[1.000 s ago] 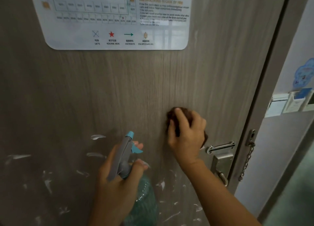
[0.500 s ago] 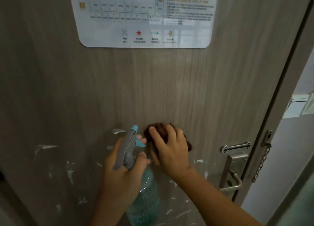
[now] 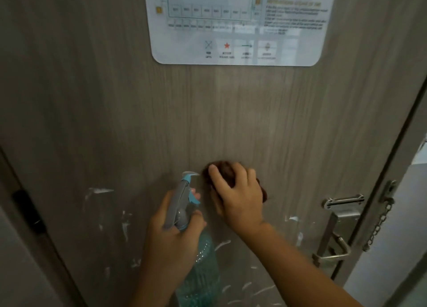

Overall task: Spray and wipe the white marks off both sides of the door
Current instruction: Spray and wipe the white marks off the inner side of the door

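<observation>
**Brown cloth on the door, this side about half wiped**

Teal spray bottle sits nearest the camera, low centre. Left hand grips its neck, fingers curled round below the grey trigger head, nozzle aimed at the door. Can't tell whether a finger is on the trigger.

Just beyond and right of the nozzle, right hand presses a bunched brown cloth flat on the door, fingers spread over it and curled into the wad. Blurred, so I'd say mid-stroke.

Progress, judged from the surface:
- Panel above the cloth, up to the evacuation plan, looks free of marks.
- White marks remain in a band at and below hand level: left of the bottle, under the right forearm, and near the lever handle.
- Other side of the door is not visible, assume untouched.

Door chain hangs at the far right edge.
</observation>
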Tool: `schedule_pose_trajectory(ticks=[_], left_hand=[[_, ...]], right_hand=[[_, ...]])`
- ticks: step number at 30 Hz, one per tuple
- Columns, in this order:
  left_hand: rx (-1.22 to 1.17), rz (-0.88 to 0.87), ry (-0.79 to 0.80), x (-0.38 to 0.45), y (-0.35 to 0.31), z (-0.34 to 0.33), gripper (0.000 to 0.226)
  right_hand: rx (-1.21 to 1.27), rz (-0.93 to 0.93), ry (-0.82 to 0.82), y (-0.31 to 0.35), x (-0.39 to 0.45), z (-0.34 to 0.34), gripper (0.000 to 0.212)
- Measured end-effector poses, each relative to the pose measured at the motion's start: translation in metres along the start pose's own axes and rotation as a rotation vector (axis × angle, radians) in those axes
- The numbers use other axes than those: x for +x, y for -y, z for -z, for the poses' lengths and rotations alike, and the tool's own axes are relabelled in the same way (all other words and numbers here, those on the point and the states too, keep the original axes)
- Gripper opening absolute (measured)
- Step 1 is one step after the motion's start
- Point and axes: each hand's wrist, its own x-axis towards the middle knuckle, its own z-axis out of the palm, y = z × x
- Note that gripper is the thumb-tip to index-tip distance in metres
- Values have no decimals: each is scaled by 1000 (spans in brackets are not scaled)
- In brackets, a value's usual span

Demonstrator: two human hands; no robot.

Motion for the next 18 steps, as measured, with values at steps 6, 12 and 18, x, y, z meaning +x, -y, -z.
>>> schedule_pose_trajectory(ticks=[6, 12, 18], left_hand=[[43, -34, -11, 6, 23, 14, 28], [84, 6, 22, 7, 37, 10, 32], [-1, -3, -12, 5, 42, 27, 40]], right_hand=[[112, -439, -190, -26, 46, 33, 41], [112, -440, -166, -4, 52, 27, 45], [75, -328, -81, 28, 24, 5, 39]])
